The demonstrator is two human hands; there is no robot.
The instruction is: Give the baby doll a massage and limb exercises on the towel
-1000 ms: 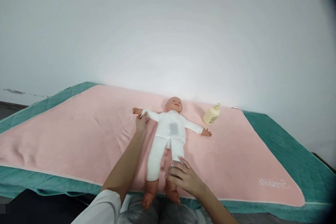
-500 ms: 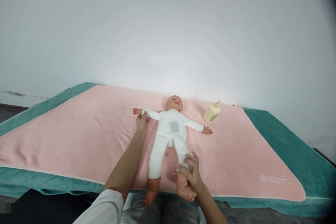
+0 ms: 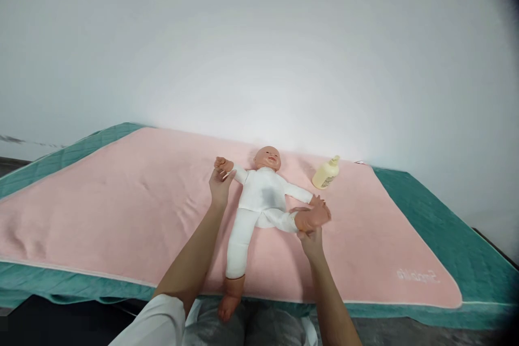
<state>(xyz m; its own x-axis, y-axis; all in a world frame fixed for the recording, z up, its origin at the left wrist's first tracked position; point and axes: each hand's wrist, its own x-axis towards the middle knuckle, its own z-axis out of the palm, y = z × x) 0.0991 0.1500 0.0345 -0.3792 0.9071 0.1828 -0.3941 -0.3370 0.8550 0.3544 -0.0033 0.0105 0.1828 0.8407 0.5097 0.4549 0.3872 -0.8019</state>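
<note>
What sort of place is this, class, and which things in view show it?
Probably an indoor room, perhaps a bedroom or a practice room. A green quilted cloth cover and a pink fabric blanket lie spread beside a white wall; a white-bodied baby doll lies on the blanket.

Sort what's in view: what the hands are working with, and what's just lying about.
In use:
- doll, left hand at one arm, right hand at one leg
- pink blanket beneath it

Lying about:
- pale yellow pump bottle, untouched
- green cover under the blanket
</note>
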